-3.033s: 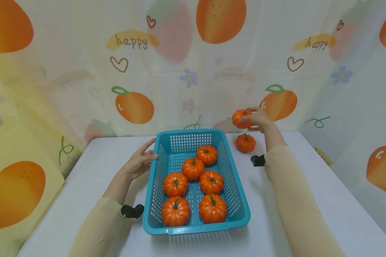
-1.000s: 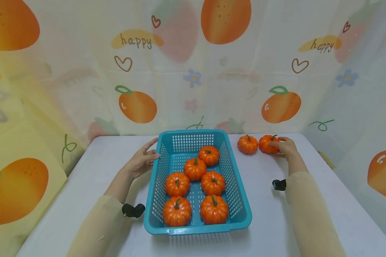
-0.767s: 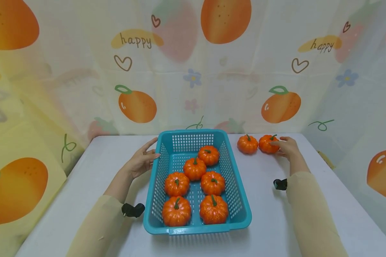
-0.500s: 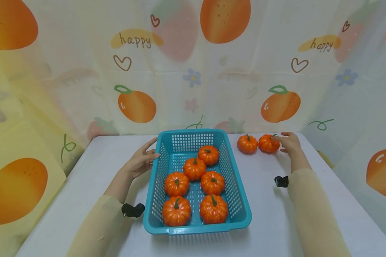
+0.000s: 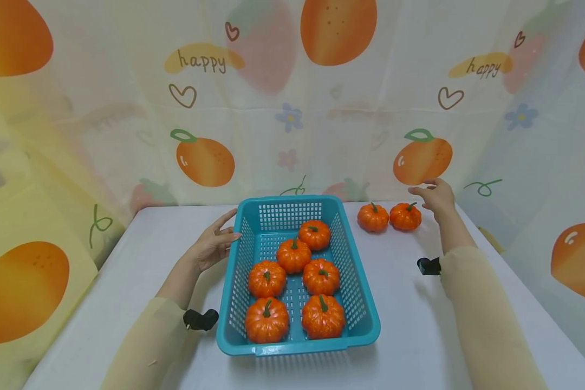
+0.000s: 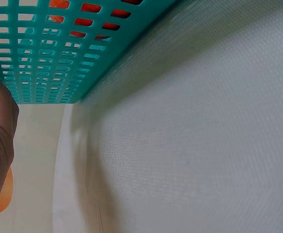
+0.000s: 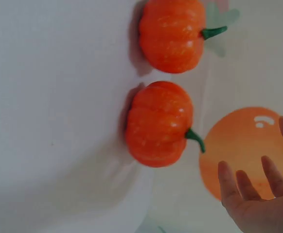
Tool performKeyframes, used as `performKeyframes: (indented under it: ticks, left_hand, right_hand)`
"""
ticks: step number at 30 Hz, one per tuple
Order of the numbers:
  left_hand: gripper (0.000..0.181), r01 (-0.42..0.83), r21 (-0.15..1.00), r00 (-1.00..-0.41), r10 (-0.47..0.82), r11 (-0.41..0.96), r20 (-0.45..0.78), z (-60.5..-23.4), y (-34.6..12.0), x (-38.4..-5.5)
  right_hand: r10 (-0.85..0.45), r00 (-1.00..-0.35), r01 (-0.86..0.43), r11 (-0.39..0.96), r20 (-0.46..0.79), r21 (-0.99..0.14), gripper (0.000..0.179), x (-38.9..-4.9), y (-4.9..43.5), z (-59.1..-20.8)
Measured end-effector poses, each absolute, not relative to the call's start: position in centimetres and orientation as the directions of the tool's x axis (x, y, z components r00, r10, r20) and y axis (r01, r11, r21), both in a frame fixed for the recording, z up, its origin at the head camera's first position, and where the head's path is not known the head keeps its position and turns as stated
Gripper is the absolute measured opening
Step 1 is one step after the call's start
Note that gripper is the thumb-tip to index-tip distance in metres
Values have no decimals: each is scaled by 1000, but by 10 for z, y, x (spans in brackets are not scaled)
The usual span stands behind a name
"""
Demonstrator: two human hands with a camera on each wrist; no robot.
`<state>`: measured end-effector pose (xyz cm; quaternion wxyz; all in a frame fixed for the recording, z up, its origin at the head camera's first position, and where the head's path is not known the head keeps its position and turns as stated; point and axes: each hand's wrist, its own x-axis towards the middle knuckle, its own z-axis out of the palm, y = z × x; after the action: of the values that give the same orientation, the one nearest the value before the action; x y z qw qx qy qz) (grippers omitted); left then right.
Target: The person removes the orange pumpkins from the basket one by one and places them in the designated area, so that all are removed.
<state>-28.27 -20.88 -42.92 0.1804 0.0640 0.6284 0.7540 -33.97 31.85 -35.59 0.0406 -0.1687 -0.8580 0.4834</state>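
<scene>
A blue-green plastic basket (image 5: 297, 349) with latticed walls holds several orange toy pumpkins (image 5: 266, 319) with green stems. My left hand (image 5: 212, 246) lies against its left side, fingertips at the rim and fingers loosely spread. Two more pumpkins sit side by side on the table behind the basket's right side: one on the left (image 5: 372, 217), another on the right (image 5: 405, 216). My right hand (image 5: 436, 197) hovers up and to the right of the right-hand pumpkin (image 7: 160, 124), apart from it, with nothing in its fingers. The right wrist view shows those fingers (image 7: 243, 185) spread.
A white-covered table (image 5: 414, 336) carries everything. Behind it hangs a curtain (image 5: 341, 124) printed with fruit, hearts and words; it also closes off both sides. Black wrist cameras stick out from the left sleeve (image 5: 148, 330) and the right sleeve (image 5: 487, 314).
My right hand brought a pumpkin down to the right of the other one, let go of it, and rose away up and to the right. The left hand stayed at the basket.
</scene>
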Motion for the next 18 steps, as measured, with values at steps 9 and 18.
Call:
performKeyframes:
  ticks: [9,18]
  left_hand:
    - [81,-177,977,-928,353,-123,-124,-428,-209,-281]
    - [76,-166,978,-925,364,-126,-110,-429,-210,-283]
  right_hand:
    - [183,-982,128,448,-50,-885,75,-339,286,-331]
    - [-8,-998,46,474,-56,-879,68,-339,248,-321]
